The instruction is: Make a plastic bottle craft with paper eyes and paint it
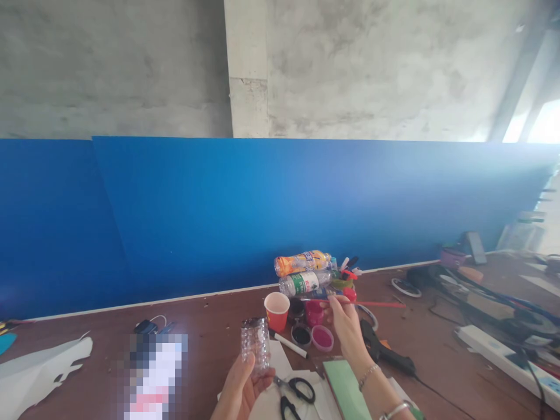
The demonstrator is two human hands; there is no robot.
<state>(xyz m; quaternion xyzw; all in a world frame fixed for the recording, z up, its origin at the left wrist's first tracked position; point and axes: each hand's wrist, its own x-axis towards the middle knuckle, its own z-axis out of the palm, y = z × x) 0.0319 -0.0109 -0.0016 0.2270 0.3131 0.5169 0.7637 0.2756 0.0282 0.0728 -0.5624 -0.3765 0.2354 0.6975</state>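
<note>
My left hand (245, 382) is wrapped round a clear, ribbed cut piece of plastic bottle (256, 345), its upper rim dark. My right hand (345, 324) pinches a thin paintbrush with a red handle (376, 304), held nearly level, tip to the left. Beneath the brush stand a jar of pink paint (314, 314) and a jar of black paint (296, 309). Two jar lids lie in front, one black inside (301, 334) and one pink (322, 338). A red paper cup (276, 311) stands beside them. Scissors (293, 394) and a white marker (294, 346) lie near my left hand.
Two plastic bottles, one orange-labelled (301, 262) and one green-labelled (306, 283), lie at the back by the blue panel (262, 210). A glue gun (387, 353) and a power strip (507, 356) sit to the right. Cut white paper (44, 373) lies left; a green sheet (345, 388) lies in front.
</note>
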